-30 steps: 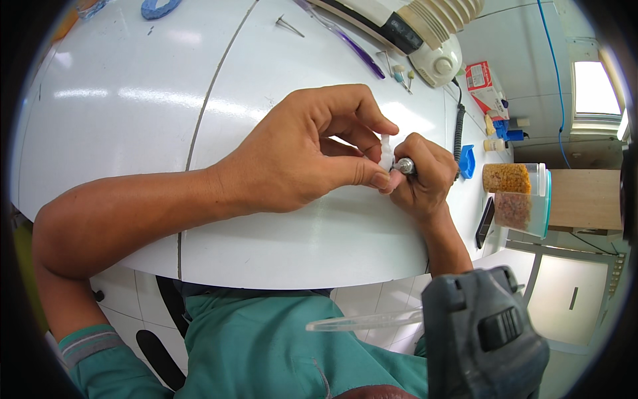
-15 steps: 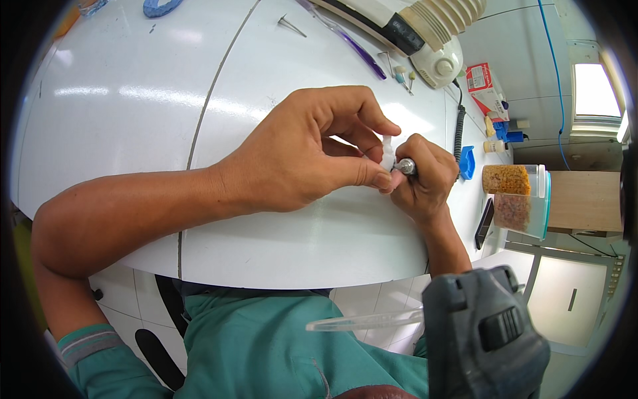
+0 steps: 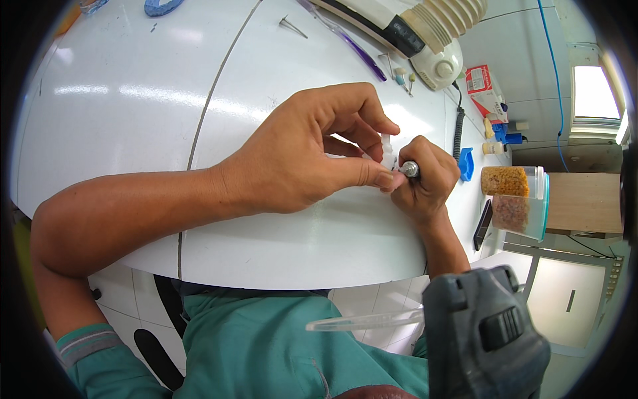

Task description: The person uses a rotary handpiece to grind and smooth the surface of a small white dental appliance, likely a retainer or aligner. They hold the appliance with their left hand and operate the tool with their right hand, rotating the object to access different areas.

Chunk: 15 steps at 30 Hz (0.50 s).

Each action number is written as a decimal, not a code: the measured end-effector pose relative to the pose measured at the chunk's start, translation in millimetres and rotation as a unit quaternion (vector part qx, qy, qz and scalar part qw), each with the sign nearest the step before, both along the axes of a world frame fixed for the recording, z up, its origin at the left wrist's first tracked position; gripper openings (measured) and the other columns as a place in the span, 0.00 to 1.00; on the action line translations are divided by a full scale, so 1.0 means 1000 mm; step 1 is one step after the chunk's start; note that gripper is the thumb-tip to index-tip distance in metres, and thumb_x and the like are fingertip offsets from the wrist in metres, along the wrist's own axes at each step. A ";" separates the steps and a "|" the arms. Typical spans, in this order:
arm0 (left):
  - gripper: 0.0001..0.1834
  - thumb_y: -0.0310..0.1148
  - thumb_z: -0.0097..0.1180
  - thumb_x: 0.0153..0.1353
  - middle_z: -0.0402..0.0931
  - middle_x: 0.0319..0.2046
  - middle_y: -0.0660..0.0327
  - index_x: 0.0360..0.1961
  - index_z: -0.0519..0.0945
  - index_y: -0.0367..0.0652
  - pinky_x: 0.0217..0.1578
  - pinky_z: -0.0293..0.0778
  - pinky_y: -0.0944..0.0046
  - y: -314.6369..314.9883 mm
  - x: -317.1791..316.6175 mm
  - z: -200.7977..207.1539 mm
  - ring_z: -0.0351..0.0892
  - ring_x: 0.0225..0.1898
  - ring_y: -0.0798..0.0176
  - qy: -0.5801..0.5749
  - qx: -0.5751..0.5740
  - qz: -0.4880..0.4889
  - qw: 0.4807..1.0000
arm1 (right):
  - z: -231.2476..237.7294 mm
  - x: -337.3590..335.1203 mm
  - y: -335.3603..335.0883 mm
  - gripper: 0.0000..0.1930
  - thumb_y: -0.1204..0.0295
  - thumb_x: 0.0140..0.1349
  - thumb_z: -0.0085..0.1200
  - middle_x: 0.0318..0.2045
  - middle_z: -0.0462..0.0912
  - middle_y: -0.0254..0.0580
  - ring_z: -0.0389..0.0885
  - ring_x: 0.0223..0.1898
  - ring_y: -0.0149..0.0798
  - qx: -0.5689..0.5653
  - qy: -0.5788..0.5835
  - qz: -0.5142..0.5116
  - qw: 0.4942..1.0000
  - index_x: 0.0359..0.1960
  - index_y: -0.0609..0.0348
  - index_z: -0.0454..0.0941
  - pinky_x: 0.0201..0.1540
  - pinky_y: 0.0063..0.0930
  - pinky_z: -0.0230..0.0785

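A person's left hand [image 3: 299, 153] pinched a scalloped, translucent white dental piece [image 3: 387, 153] above a glossy white worktable [image 3: 299, 246], thumb clamped at its near end and index finger at its far end. The right hand [image 3: 428, 173] was wrapped round a silver-nosed handpiece [image 3: 411, 169], its metal nose just beside the piece's right-hand side; whether the two touched could not be told.

The white piece looked very light and thin-walled, probably springy rather than rigid, and likely to flex or crack if squeezed hard. Its smooth surface could well have been slippery, so a gentle hold at both ends, away from the handpiece's nose, seemed the sounder grip. The handpiece looked stiff and much the heavier of the two, best gripped round its barrel, close behind the nose.

The piece's long axis ran away from the person's body, nearly straight up the view, from thumb to index fingertip, with its bumpy edge turned toward the right hand. The handpiece appeared foreshortened, its nose emerging between the right thumb and index finger and its barrel hidden in the grip, leaving its exact angle unclear.

Beyond the right hand lay a black coiled cord [image 3: 458, 136] and a blue tray [image 3: 466, 165]; mounted polishing points [image 3: 400, 74] rested farther off.
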<state>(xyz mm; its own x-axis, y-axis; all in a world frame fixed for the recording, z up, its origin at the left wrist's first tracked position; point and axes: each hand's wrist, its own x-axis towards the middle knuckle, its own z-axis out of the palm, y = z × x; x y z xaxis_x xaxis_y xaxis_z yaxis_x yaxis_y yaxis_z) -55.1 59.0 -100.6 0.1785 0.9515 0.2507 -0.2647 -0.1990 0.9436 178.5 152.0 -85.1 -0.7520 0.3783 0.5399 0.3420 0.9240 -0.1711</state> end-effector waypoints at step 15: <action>0.22 0.29 0.77 0.61 0.80 0.39 0.65 0.54 0.82 0.40 0.54 0.83 0.64 0.001 0.001 -0.003 0.83 0.46 0.70 0.010 0.016 0.006 1.000 | 0.001 -0.002 0.001 0.33 0.37 0.55 0.70 0.15 0.67 0.34 0.66 0.15 0.36 0.002 -0.008 -0.001 1.000 0.21 0.55 0.71 0.19 0.32 0.55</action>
<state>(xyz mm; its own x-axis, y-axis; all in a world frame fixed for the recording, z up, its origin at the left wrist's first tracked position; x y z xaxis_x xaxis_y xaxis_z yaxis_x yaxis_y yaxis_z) -54.0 60.2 -103.8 0.1735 0.9450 0.2774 -0.2430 -0.2319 0.9419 176.9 152.9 -84.6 -0.7597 0.3781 0.5291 0.3475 0.9237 -0.1611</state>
